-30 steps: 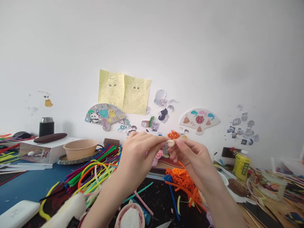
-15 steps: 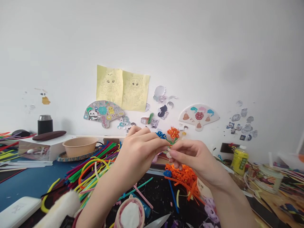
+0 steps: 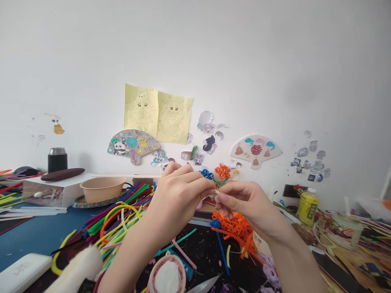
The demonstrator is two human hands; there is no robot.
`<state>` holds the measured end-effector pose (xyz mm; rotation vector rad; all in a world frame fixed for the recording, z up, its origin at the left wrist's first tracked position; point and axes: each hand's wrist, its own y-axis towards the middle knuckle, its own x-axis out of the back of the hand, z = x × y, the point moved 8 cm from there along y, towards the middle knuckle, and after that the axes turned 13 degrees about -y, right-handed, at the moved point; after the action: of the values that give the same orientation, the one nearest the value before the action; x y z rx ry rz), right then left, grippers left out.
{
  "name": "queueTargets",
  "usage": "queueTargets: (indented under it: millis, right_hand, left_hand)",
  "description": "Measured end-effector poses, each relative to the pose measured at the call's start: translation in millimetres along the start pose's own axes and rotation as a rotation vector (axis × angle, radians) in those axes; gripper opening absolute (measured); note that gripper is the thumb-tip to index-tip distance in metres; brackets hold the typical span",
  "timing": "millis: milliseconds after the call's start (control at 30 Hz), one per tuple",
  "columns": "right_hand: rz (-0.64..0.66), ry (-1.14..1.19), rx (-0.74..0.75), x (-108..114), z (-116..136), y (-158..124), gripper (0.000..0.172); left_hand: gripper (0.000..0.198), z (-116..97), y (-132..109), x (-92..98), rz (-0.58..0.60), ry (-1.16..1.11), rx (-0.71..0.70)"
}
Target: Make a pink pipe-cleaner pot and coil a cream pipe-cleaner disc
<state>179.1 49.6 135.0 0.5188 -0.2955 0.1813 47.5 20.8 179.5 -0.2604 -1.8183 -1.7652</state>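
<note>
My left hand and my right hand are raised over the middle of the desk, with their fingertips meeting. Both are closed in a pinch around something tiny, mostly hidden by the fingers, so its kind cannot be made out. Below my right hand lies a heap of orange fuzzy-stem pieces, with a small blue fuzzy flower at its left side. Just behind the fingertips, orange fuzzy flowers and blue ones stand upright. Left of my left wrist spreads a pile of coloured pipe cleaners.
At the near edge are a tape roll, a scissor blade and a white power bank. A tan bowl and a black flask stand at left. On the right are a yellow bottle, a jar and a phone.
My fingertips have shifted slightly left and drawn a little closer around the small thing. Otherwise the hands keep nearly the same pose, and the desk things look unchanged.
</note>
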Motion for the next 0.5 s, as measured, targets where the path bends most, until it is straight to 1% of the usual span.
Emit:
queueTargets:
  millis: [67, 233, 400, 500]
  right_hand:
    - [-0.024, -0.015, -0.004, 0.0, -0.2, 1.0, 0.022]
    - [-0.072, -0.047, -0.012, 1.8, 0.0, 1.9, 0.025]
    - [-0.011, -0.067, -0.06, 1.1, -5.0, 0.1, 0.027]
    - [-0.018, -0.054, -0.055, 2.2, -5.0, 0.3, 0.03]
  left_hand:
    - [0.014, -0.9, -0.1, -1.8, 0.013, 0.008, -0.008]
    - [0.018, 0.5, -0.4, -1.4, -0.013, 0.066, -0.015]
    - [0.02, 2.0, 0.4, -4.4, 0.028, 0.054, -0.021]
    - [0.018, 1.2, 0.7, -5.1, 0.041, 0.052, -0.025]
